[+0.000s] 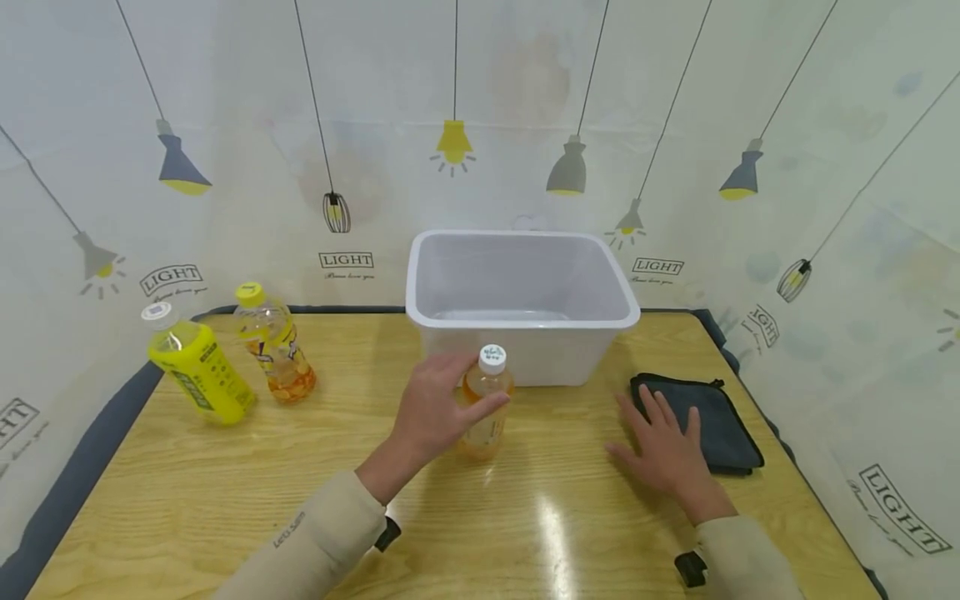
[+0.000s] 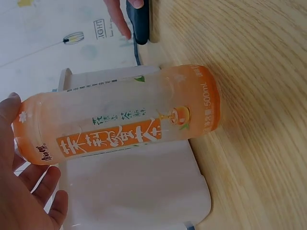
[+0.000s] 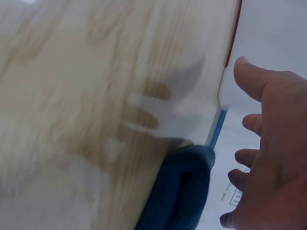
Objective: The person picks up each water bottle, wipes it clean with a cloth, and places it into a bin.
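Observation:
My left hand [image 1: 438, 404] holds a clear drink bottle [image 1: 483, 429] with a white cap by its upper part, thumb and fingers around it. The bottle stands upright in front of the white bin [image 1: 517, 354]. In the left wrist view its orange label [image 2: 110, 136] faces the camera, and the fingers [image 2: 48, 182] curl at its shoulder. My right hand [image 1: 667, 446], fingers spread, is over the left edge of a dark zippered pouch [image 1: 720, 429]. The right wrist view shows that hand [image 3: 283, 143] holding nothing, with the pouch [image 3: 180, 187] beside it.
At the left of the wooden table [image 1: 300, 475] stand a yellow-green bottle [image 1: 206, 375] with a white cap and a clear bottle [image 1: 277, 354] with a yellow cap and orange contents. A cloth wall [image 1: 517, 67] printed with lamps closes off the back and sides.

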The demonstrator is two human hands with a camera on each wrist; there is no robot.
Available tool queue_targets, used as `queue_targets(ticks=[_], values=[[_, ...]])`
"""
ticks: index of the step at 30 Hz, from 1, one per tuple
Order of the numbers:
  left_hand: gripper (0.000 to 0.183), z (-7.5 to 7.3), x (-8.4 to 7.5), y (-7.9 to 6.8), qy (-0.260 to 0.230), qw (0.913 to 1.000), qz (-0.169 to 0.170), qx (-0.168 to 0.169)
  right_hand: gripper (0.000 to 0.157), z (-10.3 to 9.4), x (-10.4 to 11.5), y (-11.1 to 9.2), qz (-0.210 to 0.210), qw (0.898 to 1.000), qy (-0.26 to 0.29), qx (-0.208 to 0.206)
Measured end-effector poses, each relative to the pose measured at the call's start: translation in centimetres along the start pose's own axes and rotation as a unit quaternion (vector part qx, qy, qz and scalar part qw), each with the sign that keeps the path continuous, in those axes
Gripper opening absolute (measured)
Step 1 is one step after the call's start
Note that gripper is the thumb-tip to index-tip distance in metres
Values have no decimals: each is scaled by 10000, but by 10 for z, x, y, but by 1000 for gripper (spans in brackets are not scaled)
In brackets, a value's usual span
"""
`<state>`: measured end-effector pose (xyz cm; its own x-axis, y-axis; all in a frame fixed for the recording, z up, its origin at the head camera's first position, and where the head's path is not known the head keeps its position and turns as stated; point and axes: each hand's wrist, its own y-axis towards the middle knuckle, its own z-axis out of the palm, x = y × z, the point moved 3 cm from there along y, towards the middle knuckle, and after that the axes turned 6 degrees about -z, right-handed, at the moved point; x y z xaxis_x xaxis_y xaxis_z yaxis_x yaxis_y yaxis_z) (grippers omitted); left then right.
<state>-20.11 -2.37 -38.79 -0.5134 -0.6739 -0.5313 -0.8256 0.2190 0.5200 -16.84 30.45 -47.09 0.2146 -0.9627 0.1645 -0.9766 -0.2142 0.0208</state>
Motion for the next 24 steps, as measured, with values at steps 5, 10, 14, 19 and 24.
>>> queue_targets(ticks=[5,10,14,19,24], values=[[50,0,0,1,47,9999,84,-36,79,4,-16,-3,149,9999,17,21],[52,1,1,1,59,9999,78,27,82,8,-33,-6,333,9994,34,74],[52,2,3,2,37,9999,113,46,84,14,-45,-8,453,9988,56,179],[49,3,4,1,-16,9998,181,-8,87,18,-51,-11,465,9978,219,429],[48,4,4,1,-50,9998,197,-29,91,17,-51,-13,392,9968,401,565]])
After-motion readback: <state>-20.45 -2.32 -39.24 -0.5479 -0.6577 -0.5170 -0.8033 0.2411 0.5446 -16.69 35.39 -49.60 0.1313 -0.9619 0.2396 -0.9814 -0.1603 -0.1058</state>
